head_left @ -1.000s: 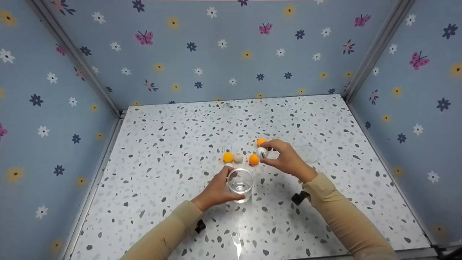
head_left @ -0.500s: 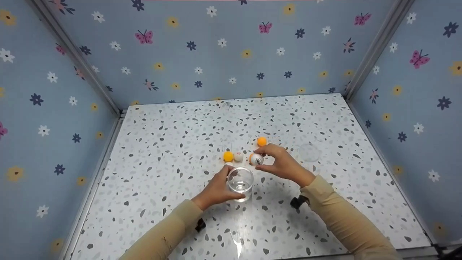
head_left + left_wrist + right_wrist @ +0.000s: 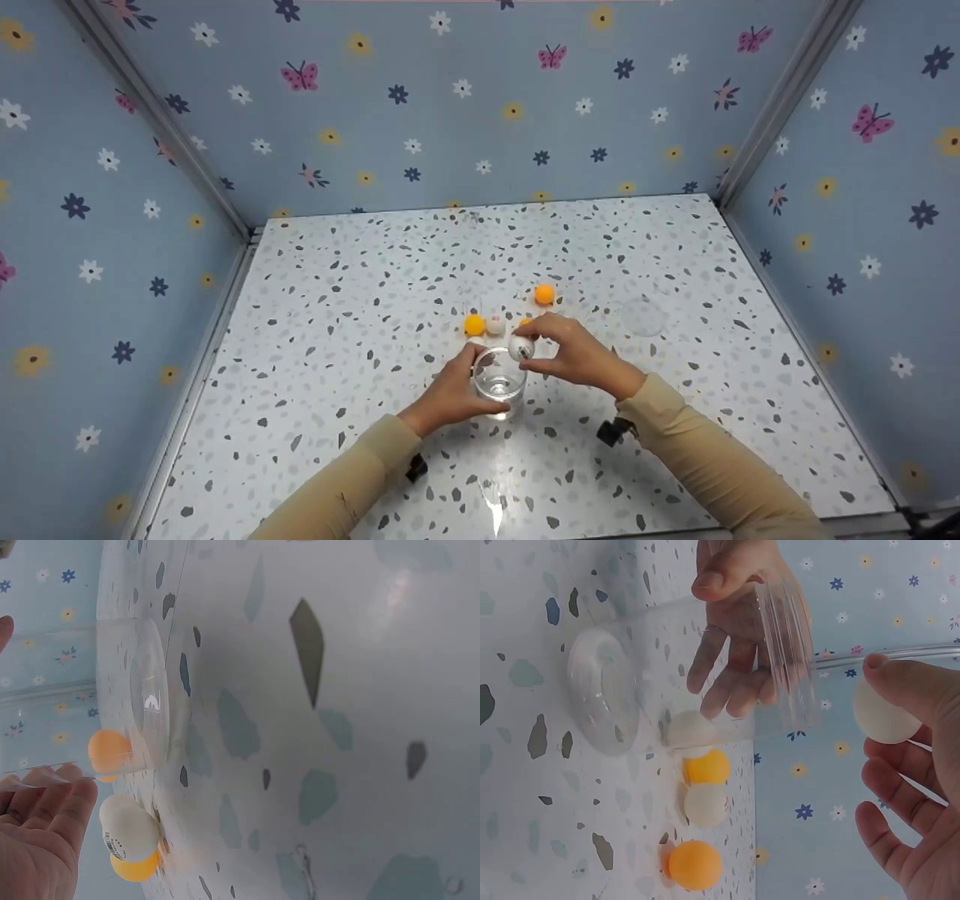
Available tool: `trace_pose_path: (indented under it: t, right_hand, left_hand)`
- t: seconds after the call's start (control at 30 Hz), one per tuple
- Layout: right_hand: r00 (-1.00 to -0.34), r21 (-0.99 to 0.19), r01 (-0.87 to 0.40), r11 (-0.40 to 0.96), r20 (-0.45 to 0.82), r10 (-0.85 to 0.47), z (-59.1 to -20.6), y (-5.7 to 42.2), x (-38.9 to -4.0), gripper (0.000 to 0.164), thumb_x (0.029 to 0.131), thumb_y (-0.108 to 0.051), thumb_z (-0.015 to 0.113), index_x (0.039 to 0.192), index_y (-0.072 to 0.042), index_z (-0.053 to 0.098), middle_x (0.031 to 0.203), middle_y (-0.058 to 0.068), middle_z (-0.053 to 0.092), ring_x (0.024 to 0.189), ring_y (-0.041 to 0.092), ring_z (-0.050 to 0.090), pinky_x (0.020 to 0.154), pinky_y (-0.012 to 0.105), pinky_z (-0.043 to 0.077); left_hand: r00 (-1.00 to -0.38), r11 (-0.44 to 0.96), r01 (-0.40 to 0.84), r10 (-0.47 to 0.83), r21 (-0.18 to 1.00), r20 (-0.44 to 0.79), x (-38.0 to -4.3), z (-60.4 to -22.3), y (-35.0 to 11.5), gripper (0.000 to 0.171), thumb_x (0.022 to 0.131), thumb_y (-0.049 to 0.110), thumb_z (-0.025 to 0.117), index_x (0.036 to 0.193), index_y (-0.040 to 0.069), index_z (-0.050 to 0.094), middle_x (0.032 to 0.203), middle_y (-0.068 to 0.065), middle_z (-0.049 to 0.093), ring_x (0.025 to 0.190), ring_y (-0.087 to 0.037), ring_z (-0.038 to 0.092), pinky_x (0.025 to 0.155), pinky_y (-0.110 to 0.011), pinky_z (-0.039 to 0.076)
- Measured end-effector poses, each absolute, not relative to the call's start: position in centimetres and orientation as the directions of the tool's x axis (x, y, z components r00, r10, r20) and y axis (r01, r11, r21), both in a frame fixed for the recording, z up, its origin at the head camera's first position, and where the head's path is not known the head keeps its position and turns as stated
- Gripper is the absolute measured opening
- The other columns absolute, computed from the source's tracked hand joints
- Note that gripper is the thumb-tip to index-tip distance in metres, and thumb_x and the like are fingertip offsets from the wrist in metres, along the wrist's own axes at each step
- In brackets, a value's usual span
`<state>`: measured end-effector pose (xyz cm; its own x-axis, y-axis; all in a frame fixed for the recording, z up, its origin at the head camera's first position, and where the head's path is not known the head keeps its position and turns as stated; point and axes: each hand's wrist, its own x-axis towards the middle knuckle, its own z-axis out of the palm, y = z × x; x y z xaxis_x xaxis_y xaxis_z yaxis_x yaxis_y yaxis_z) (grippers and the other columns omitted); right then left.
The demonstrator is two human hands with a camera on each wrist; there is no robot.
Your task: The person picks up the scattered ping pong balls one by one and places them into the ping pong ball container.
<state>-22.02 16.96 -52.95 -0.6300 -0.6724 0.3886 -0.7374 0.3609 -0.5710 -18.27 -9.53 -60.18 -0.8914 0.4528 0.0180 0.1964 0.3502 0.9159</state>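
Note:
My left hand (image 3: 450, 390) holds a clear plastic jar (image 3: 500, 386) upright on the table, fingers and thumb around its side. Just at the jar's open rim, my right hand (image 3: 576, 354) pinches a white ping-pong ball (image 3: 521, 348) with dark print between thumb and fingers. In the right wrist view that ball (image 3: 886, 712) is beside the jar's mouth, and nothing shows inside the jar (image 3: 604, 694). Behind the jar lie an orange ball (image 3: 474, 325) and a white ball (image 3: 496, 325). Another white ball (image 3: 129, 832) is mostly hidden by my left hand in the head view.
Farther back lies an orange ball (image 3: 544, 294); another orange ball (image 3: 526, 326) is partly covered by my right hand. A faint clear disc, perhaps a lid (image 3: 643, 318), lies to the right. Patterned walls (image 3: 480, 112) enclose the speckled table (image 3: 360, 277) at the back and sides.
My right hand has carried the white ping-pong ball left and toward me, from beside the orange balls to the jar's rim. My left hand and the jar stay in place.

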Motion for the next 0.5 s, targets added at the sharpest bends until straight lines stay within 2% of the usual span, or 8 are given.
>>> trace_pose_path:
  t: [0.3, 0.5]
  right_hand:
    - [-0.595, -0.565, -0.758, 0.325, 0.396, -0.699, -53.2, 16.3, -21.3, 0.042, 0.088, -0.013, 0.091, 0.125, -0.004, 0.074, 0.114, 0.01, 0.077, 0.102, 0.025, 0.071, 0.091, 0.039, 0.061]
    - [-0.608, -0.595, -0.732, 0.332, 0.351, -0.713, -53.5, 15.6, -20.9, 0.041, 0.089, -0.017, 0.091, 0.125, -0.006, 0.075, 0.114, 0.007, 0.077, 0.104, 0.024, 0.07, 0.092, 0.04, 0.06]
  left_hand:
    - [-0.893, 0.341, 0.208, 0.45, 0.917, 0.035, -18.3, -60.5, -9.6, 0.088, 0.074, 0.022, 0.101, 0.14, 0.0, 0.047, 0.141, -0.018, 0.064, 0.128, -0.037, 0.065, 0.114, -0.058, 0.052]
    - [-0.9, 0.356, 0.204, 0.435, 0.912, 0.032, -18.3, -60.5, -9.6, 0.083, 0.072, 0.026, 0.102, 0.135, 0.009, 0.05, 0.137, -0.01, 0.066, 0.124, -0.035, 0.067, 0.11, -0.054, 0.054]
